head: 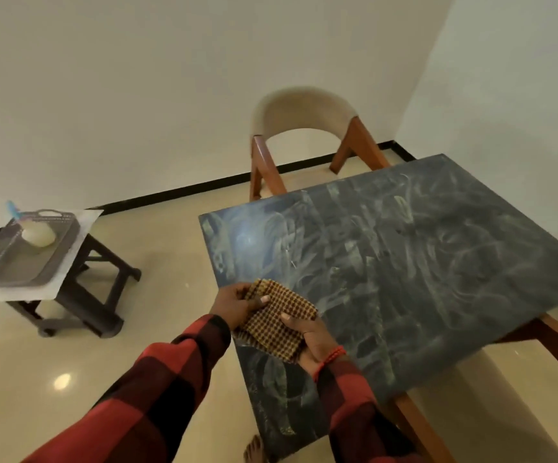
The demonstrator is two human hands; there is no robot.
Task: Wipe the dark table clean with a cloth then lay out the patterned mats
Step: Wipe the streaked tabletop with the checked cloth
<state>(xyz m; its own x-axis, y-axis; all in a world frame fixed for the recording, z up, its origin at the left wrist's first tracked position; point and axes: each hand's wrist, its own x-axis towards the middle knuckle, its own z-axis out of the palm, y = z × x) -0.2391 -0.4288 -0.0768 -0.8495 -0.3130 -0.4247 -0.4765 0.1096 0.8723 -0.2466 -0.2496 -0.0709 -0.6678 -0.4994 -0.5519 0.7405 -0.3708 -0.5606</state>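
Gripping the checked cloth (279, 317) over the near-left corner of the dark table (421, 262), both hands hold it — left hand (237, 300) fingers (261, 299) curled over its top edge, right hand (309, 342) cupped beneath. Beyond the cloth, pale smears cover the table, so wiping looks barely begun; no mats laid.

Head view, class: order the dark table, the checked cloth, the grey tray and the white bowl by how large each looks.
1. dark table
2. grey tray
3. checked cloth, close to the tray, nearer the camera, so unsure
4. white bowl
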